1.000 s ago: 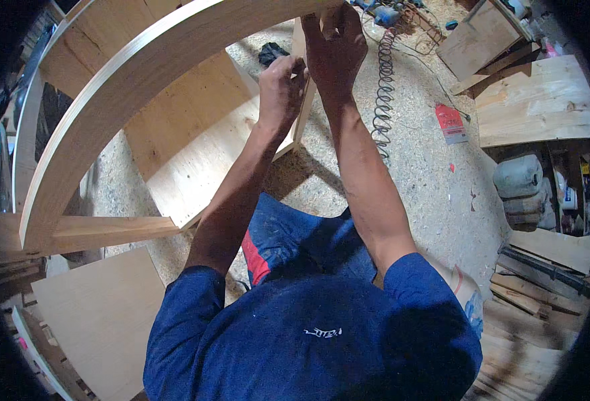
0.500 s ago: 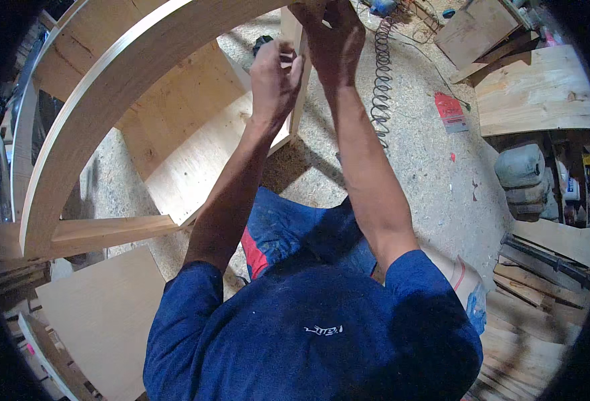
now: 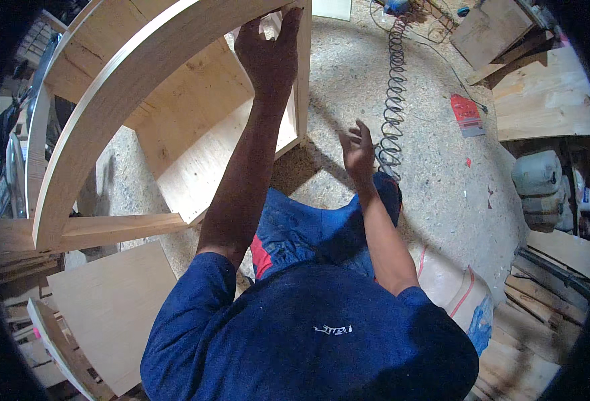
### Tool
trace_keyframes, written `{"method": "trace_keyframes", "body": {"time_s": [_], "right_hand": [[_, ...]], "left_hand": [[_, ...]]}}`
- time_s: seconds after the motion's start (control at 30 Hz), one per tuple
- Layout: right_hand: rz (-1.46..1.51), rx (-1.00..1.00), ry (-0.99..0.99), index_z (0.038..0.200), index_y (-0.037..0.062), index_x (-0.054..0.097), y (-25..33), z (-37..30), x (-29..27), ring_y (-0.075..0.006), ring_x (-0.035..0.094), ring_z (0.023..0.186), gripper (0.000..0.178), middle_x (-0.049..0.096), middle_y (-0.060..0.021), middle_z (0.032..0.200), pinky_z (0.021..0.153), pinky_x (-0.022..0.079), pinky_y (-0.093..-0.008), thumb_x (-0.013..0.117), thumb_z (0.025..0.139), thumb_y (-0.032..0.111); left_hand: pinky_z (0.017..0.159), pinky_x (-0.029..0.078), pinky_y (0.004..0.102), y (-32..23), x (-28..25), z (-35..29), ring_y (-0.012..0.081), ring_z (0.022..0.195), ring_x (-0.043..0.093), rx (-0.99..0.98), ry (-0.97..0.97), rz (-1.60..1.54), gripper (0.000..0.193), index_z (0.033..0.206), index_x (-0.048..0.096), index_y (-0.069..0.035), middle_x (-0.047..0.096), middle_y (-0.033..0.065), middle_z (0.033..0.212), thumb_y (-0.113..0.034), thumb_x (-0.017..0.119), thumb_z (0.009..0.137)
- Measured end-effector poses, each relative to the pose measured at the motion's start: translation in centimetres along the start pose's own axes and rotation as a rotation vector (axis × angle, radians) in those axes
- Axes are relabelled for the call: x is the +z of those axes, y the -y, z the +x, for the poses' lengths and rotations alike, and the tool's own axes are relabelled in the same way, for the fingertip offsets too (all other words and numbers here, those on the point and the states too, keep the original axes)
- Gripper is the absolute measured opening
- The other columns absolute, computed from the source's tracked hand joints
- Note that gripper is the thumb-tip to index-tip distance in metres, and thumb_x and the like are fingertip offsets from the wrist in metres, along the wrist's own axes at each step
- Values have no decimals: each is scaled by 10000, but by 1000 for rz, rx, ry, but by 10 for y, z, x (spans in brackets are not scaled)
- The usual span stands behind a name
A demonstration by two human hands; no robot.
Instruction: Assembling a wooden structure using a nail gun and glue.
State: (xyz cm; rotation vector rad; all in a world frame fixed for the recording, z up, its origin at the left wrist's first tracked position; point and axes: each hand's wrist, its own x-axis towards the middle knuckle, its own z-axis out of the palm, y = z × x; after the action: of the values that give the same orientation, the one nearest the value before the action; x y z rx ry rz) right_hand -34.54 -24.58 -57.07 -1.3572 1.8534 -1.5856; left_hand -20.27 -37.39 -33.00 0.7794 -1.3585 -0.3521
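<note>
Clock: centred on the view, 12 at top
Wooden frame: a curved rim (image 3: 118,87) sweeping from 9 to 12 o'clock, with a straight post (image 3: 302,87) near 12 and a wide panel (image 3: 194,110) behind the curve at about 10
Left hand (image 3: 268,57): at 12 o'clock, raised to the frame's upper corner, fingers apart; cannot tell how firmly it grips
Right hand (image 3: 358,152): toward 2 o'clock, clear of the frame, fingers loosely spread, nothing seen in it
Coiled hose (image 3: 394,93): between 1 and 2 o'clock, on the floor (image 3: 435,180), just beyond the right hand
Red packet (image 3: 466,113): 2 o'clock
Sack (image 3: 448,284): 4 o'clock
Flat board (image 3: 114,307): 8 o'clock
</note>
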Motion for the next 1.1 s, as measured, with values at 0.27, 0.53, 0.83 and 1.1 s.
{"method": "trace_keyframes", "body": {"time_s": [0.27, 0.53, 0.83, 1.1], "right_hand": [[-105, 73, 142, 1422, -1, 416, -55, -38, -7, -290, 648, 1023, 647, 598, -206, 1199, 873, 531, -406, 718, 879, 181], [-132, 41, 144, 1383, -2, 438, -61, -53, -16, -318, 652, 1027, 601, 602, -210, 1179, 891, 533, -408, 714, 871, 149], [-67, 71, 188, 1433, 6, 401, -63, -71, -54, -407, 568, 1152, 627, 561, -257, 1278, 972, 470, -440, 653, 897, 211], [-272, 32, 390, 1411, 29, 432, -69, -89, -50, -398, 602, 1108, 579, 589, -209, 1225, 898, 517, -481, 626, 913, 253]], "left_hand": [[920, 579, 413, 12, 12, -2, 301, 1119, 636, -59, -112, -293, 349, 1111, 614, 85, 661, 186, 1144, -32, 775, 824], [930, 541, 376, 13, 4, 3, 269, 1061, 653, -119, -89, -315, 322, 1039, 660, 70, 694, 174, 1067, -48, 815, 783], [920, 537, 345, 5, -2, 3, 244, 1048, 662, -44, -8, -213, 378, 1071, 660, 42, 689, 131, 1077, -122, 840, 782], [817, 521, 348, 21, -2, 6, 193, 905, 649, -120, -56, -164, 271, 1039, 683, 16, 690, 98, 935, -133, 793, 842]]}}
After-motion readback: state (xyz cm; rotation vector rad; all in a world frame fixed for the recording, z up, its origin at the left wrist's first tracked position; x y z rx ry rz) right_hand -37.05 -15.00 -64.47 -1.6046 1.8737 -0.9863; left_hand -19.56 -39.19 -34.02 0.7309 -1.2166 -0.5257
